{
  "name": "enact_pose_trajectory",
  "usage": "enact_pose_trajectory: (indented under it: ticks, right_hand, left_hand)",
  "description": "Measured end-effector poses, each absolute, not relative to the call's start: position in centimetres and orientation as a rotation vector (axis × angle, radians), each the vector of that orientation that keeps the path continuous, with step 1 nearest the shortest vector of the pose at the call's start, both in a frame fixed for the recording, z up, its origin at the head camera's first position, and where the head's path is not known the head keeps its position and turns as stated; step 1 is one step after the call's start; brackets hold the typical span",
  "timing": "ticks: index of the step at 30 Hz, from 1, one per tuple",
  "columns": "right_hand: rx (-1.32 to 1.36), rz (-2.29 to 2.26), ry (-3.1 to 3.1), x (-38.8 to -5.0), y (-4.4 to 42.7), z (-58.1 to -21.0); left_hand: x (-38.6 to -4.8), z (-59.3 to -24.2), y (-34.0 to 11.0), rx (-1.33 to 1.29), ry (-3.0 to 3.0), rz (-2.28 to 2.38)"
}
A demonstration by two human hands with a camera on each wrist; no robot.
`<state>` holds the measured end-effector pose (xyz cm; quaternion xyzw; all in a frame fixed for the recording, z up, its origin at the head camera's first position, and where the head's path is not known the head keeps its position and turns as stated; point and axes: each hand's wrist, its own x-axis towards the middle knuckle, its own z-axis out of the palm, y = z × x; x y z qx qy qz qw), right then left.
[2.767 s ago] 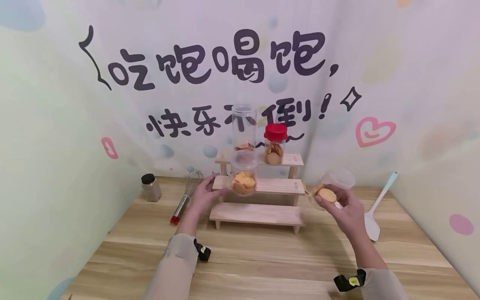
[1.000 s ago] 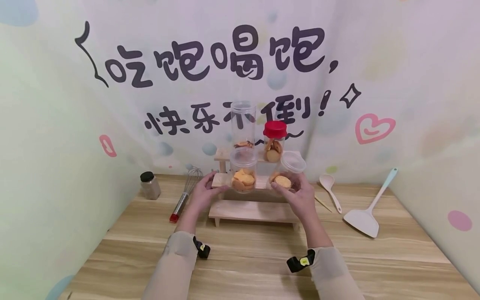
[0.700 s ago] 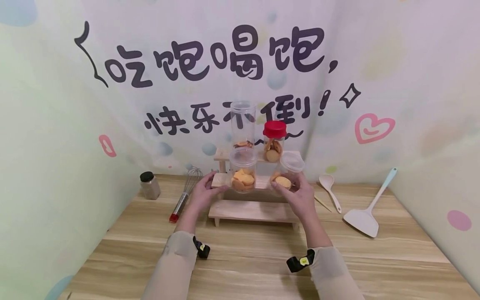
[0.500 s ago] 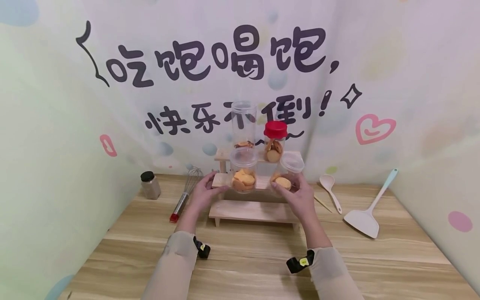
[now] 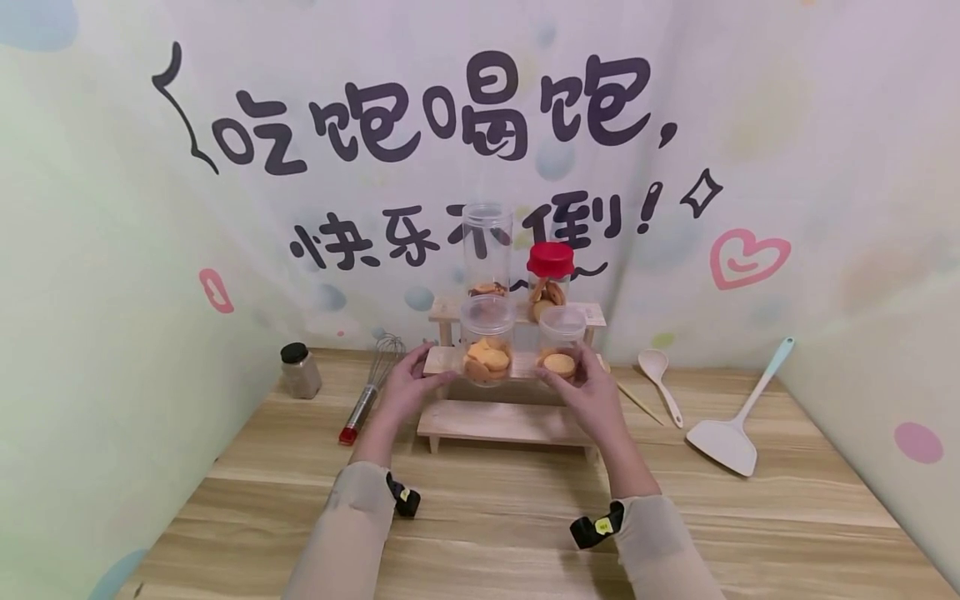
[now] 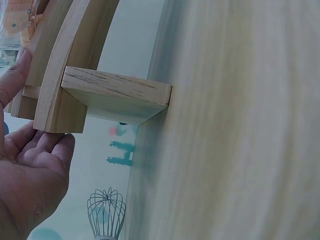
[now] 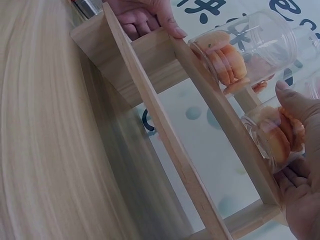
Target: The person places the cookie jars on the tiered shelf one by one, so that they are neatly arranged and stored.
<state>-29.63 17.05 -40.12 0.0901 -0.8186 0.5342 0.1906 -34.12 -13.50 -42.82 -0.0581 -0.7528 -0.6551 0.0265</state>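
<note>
My left hand (image 5: 411, 385) grips the left end of the middle step of a wooden three-step display rack (image 5: 510, 419), thumb above and fingers below in the left wrist view. On that step stands a clear lidded jar of cookies (image 5: 487, 363). To its right my right hand (image 5: 596, 398) holds a second clear jar of cookies (image 5: 560, 327) upright, thumb and fingers on either side. In the right wrist view this jar's base (image 7: 270, 150) is at the middle step's surface. The top step carries a taller clear jar (image 5: 487, 250) and a red-lidded jar of cookies (image 5: 551, 262).
Left of the rack lie a whisk (image 5: 367, 400) and a black-capped jar (image 5: 301, 372). On the right are a white spoon (image 5: 660, 383), a thin wooden stick (image 5: 641, 404) and a white spatula (image 5: 727, 442). A printed curtain (image 5: 375, 50) hangs behind the table.
My right hand has brought its jar leftward from beside the rack to the middle step. Just now the jar has shifted slightly left and turned from tilted to upright. The left hand stays put.
</note>
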Motion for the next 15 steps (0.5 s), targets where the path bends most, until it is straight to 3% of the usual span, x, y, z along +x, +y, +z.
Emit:
enact_pose_trajectory:
  ticks: [15]
  right_hand:
    - [0.220,1.442,-2.345,-29.66,16.84,-40.12]
  left_hand:
    - [-34.15,-42.91,-13.57,-0.192,-2.309,-2.048]
